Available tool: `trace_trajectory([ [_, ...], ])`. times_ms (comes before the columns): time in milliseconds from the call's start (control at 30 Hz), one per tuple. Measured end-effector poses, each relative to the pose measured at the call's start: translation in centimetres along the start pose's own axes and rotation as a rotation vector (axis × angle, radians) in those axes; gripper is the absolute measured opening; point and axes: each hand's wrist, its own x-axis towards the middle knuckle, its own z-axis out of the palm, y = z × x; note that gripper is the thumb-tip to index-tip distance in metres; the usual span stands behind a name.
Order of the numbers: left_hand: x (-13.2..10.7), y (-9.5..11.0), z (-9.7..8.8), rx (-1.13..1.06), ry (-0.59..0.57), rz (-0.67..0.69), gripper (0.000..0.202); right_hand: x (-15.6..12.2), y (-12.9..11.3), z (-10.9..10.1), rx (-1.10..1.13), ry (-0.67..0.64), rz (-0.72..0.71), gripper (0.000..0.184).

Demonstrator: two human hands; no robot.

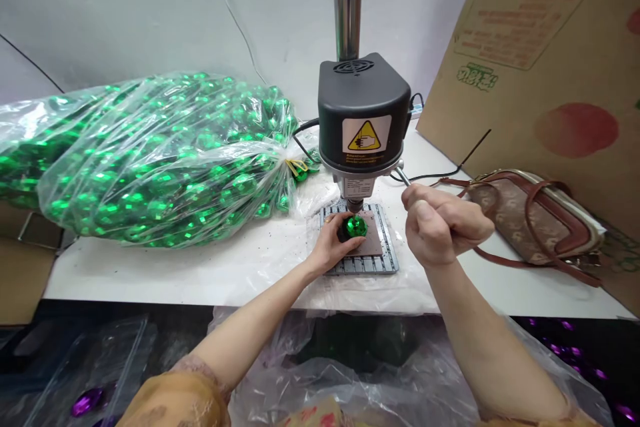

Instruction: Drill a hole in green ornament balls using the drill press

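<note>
Green faceted ball (357, 227) in left hand (327, 245)

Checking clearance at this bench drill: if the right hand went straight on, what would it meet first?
The metal feed lever, already at the fingers of the right hand; beyond it, probably the black drill head, though depth is unclear.

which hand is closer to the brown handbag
Right. The right hand grips the drill press lever just beside the handbag; the left hand is farther away, holding a green bauble on the drill press base.
</note>
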Motion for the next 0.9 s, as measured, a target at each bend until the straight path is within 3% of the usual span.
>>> trace_trajectory([
  [67,0.0,-0.1,0.1,-0.008,0.01,-0.004,0.051,1.2,-0.5,0.6,-0.005,0.05,0.062,0.048],
  [267,-0.1,0.9,0.3,-0.11,0.085,-0.106,0.053,6.6,-1.3,2.7,-0.033,0.193,0.443,0.044],
  [367,-2.6,2.7,-0.1,0.01,0.205,-0.149,0.045,7.6,-1.2,2.8,-0.025,0.179,0.492,0.044],
  [400,-4.0,3.4,-0.3,0.064,0.188,-0.143,0.044,7.6,-1.2,2.8,-0.026,0.174,0.494,0.044],
  [433,-5.5,4.0,-0.5,0.109,0.117,-0.119,0.045,7.5,-1.2,2.8,-0.027,0.167,0.493,0.044],
  [567,-11.2,5.2,-1.1,0.237,-0.417,0.131,0.065,7.2,-1.3,2.7,-0.021,0.174,0.475,0.044],
  [633,-11.6,4.7,-1.8,0.254,-0.473,0.226,0.063,7.2,-1.3,2.7,-0.019,0.174,0.469,0.043],
  [700,-9.3,3.4,-2.9,0.243,-0.341,0.242,0.041,7.2,-1.4,2.7,-0.019,0.168,0.467,0.043],
  [767,-4.7,1.7,-4.4,0.267,-0.122,0.191,0.013,7.2,-1.4,2.7,-0.019,0.167,0.455,0.044],
  [833,1.1,-0.1,-5.9,0.36,0.036,0.106,0.015,7.2,-1.4,2.8,-0.023,0.171,0.446,0.044],
  [900,6.6,-1.8,-7.2,0.471,0.109,-0.006,0.027,7.2,-1.3,2.8,-0.021,0.178,0.445,0.043],
])
